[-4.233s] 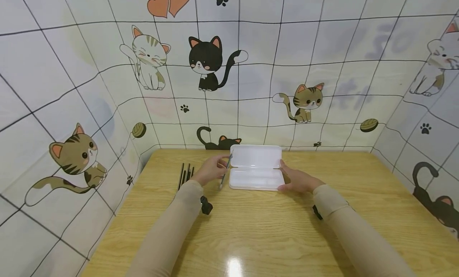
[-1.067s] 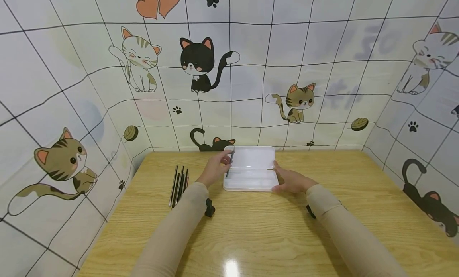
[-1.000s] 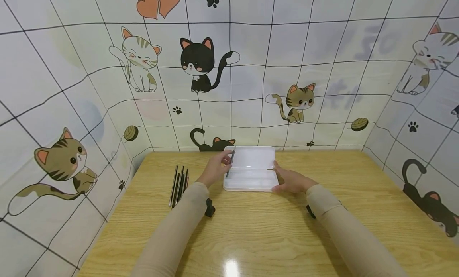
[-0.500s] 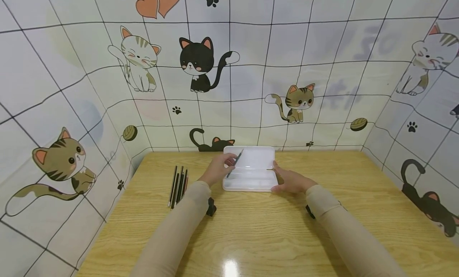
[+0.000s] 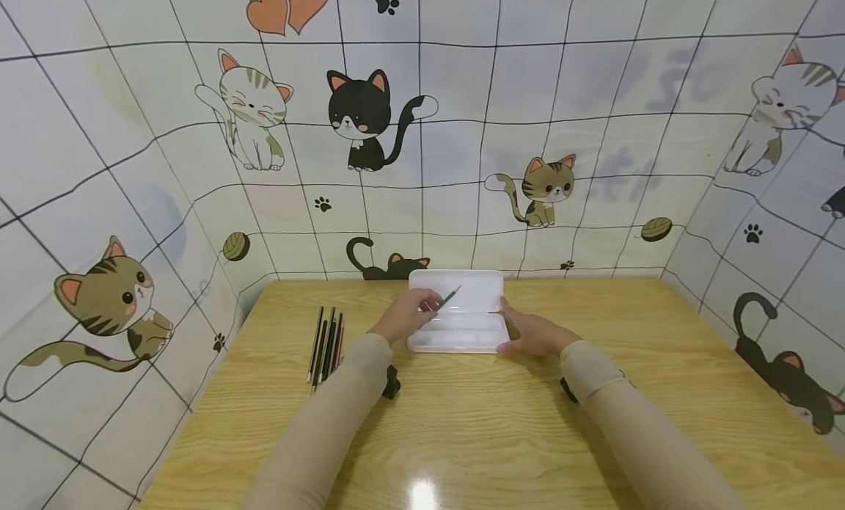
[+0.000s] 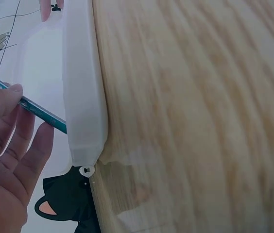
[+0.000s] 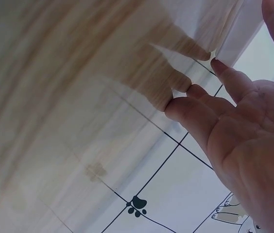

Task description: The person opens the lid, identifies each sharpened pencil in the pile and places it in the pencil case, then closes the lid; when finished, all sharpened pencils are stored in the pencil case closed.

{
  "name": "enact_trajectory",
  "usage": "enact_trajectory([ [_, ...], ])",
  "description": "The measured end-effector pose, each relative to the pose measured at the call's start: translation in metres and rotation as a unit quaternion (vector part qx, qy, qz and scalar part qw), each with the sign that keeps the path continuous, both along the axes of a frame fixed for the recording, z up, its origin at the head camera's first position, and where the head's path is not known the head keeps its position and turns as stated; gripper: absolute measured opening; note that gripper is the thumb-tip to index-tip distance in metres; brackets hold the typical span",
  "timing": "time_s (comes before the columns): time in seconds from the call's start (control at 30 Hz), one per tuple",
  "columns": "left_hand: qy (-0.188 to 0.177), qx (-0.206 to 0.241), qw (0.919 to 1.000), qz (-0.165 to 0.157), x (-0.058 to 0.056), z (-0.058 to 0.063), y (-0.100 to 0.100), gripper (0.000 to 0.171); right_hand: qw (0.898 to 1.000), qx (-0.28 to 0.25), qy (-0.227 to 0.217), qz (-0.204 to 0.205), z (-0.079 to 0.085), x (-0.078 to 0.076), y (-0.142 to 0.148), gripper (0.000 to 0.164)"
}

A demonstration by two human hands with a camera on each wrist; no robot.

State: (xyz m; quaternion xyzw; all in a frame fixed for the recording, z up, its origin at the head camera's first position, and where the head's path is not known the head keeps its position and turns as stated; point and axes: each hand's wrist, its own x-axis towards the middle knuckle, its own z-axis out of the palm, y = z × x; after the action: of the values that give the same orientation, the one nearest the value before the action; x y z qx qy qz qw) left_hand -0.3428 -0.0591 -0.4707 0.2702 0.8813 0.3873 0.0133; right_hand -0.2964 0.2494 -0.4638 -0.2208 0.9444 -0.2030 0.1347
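My left hand (image 5: 411, 313) pinches a green pencil (image 5: 450, 297) between thumb and fingers. In the head view the pencil slants over the left part of an open white pencil case (image 5: 485, 288), its tip pointing back and right. The left wrist view shows the thumb (image 6: 13, 91) on top of the pencil, close to the case's side wall (image 6: 84, 87). At the case's right end, my right hand (image 5: 540, 332) touches it, thumb near the front corner and fingers farther back. Those fingers (image 7: 195, 119) look nearly straight in the right wrist view, some on the table.
Several dark pencils (image 5: 325, 345) lie side by side on the wooden table (image 5: 462, 429), left of the case. Behind the table rises a wall covering (image 5: 455, 165) with cat prints, close to the raised lid. More of it flanks both sides.
The left hand has carried the pencil from beside the case to over it. In the last second the pencil has tilted further to the right. The right hand stays at the case.
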Motion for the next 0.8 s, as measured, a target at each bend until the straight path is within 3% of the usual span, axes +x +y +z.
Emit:
enact_trajectory([
  [0.33, 0.012, -0.019, 0.9997, -0.012, -0.001, -0.003, 0.001, 0.018, 1.000, 0.004, 0.001, 0.003, 0.000, 0.000, -0.001, 0.110],
  [0.6, 0.029, -0.003, 0.9992, -0.029, -0.003, -0.002, -0.005, 0.022, 1.000, 0.012, 0.002, -0.002, -0.002, -0.004, -0.001, 0.111],
  [0.8, 0.021, 0.012, 0.9995, -0.020, -0.006, -0.002, -0.016, 0.022, 1.000, 0.012, 0.000, -0.001, -0.002, -0.003, 0.000, 0.111],
])
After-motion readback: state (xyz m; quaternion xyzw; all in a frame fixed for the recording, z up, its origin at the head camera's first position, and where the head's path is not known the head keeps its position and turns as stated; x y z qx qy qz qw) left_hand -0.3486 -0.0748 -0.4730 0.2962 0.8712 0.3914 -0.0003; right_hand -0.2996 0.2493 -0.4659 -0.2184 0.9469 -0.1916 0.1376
